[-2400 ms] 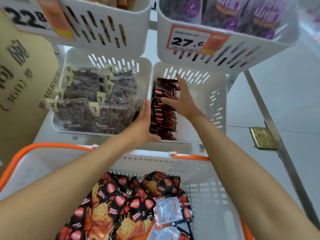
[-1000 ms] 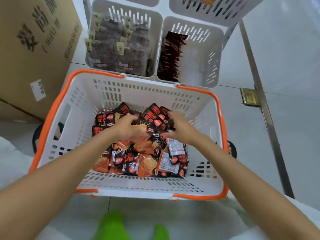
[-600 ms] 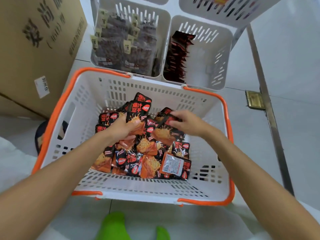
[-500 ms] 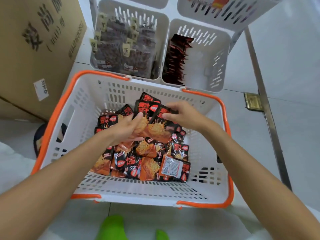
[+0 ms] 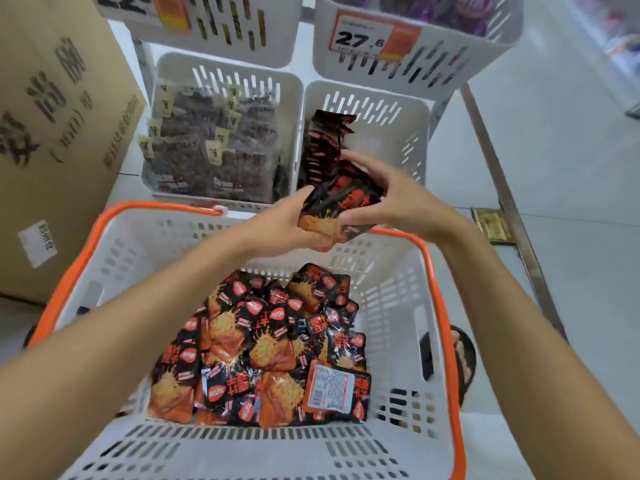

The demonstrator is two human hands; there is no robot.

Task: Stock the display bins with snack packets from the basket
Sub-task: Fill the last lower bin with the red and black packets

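A white basket with an orange rim [image 5: 440, 282] holds a heap of black-and-orange snack packets [image 5: 263, 348]. Above its far edge, my left hand [image 5: 287, 226] and my right hand [image 5: 394, 199] grip a small stack of the same packets [image 5: 339, 202] between them, blurred by motion. Just beyond stands a white display bin [image 5: 412, 133] with a row of packets [image 5: 322, 147] standing on edge along its left wall; its right side is bare.
A second white bin [image 5: 291, 88] to the left is full of dark clear-wrapped packets. Two upper bins with price tags [image 5: 363, 38] overhang at the top. A large cardboard box [image 5: 52, 116] stands on the left. A metal floor rail [image 5: 502, 174] runs along the right.
Both hands gathered packets in the basket, then lifted the stack up and forward over the basket's far rim toward the right bin. The view tilted upward.
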